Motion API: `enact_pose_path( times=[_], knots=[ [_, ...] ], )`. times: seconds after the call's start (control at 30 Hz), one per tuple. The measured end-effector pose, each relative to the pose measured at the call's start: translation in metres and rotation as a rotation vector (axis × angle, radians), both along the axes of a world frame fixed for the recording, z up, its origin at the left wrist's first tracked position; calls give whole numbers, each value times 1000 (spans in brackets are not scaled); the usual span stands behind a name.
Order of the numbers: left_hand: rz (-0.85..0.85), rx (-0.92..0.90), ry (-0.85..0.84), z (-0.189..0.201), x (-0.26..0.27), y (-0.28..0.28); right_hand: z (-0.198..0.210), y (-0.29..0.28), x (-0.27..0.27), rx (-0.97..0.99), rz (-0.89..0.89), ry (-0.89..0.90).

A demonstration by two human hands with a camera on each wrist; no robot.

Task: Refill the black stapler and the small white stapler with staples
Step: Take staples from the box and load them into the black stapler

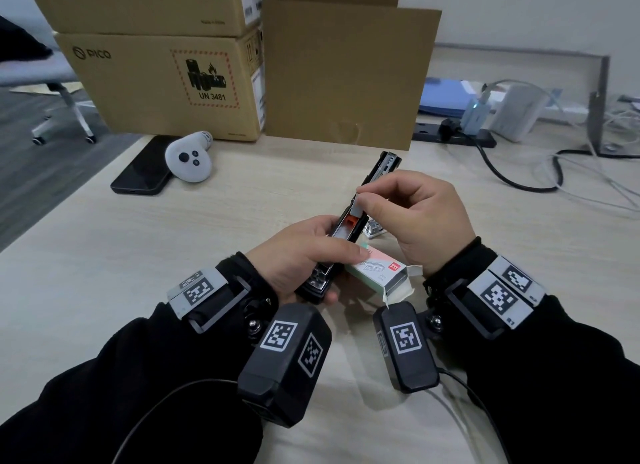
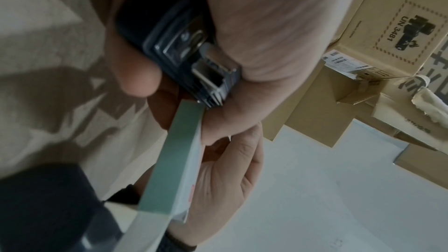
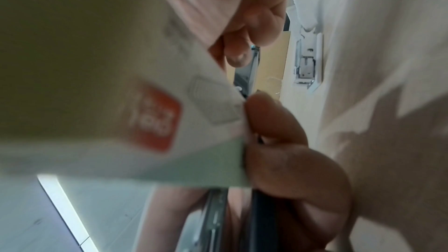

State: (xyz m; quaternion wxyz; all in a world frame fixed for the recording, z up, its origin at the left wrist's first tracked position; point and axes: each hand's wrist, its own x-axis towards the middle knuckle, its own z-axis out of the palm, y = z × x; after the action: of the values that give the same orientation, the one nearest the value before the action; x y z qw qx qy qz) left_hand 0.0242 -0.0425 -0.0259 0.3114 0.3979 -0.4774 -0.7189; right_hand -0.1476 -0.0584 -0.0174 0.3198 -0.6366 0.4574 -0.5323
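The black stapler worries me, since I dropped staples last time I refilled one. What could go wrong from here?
1. The right hand only pinches the grey strip of staples by one end above the open black stapler; it may slip or snap.
2. The left hand holds the stapler in the air, so the channel could shift as the strip enters.
3. The open mint-and-white staple box beneath the hands could be knocked.

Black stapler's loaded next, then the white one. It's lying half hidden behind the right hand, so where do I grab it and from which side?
Judging from the little that shows, take the white stapler across its long sides, coming from above. It lies flat on the desk, opened out. In the head view the right hand covers most of it, so that hand's side seems nearest. Its ends are too hidden to judge.
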Motion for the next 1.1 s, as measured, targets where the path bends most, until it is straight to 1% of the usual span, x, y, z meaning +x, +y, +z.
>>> enact_pose_path(
  times=[0.13, 0.3, 0.53, 0.8, 0.97, 1.1],
  knots=[
    [7, 3, -4, 1, -1, 0, 0, 0, 1, -13, -8, -14],
    [11, 9, -13, 1, 0, 0, 0, 2, 1, -15, -7, 35],
    [26, 12, -19, -1, 0, -1, -1, 3, 1, -5, -18, 14],
    [26, 10, -30, -3, 0, -2, -1, 1, 0, 10, -12, 67],
    [25, 10, -21, -4, 1, -3, 0, 2, 1, -18, -16, 146],
    [33, 6, -18, -4, 1, -4, 1, 2, 4, 3, -7, 174]
  ],
)
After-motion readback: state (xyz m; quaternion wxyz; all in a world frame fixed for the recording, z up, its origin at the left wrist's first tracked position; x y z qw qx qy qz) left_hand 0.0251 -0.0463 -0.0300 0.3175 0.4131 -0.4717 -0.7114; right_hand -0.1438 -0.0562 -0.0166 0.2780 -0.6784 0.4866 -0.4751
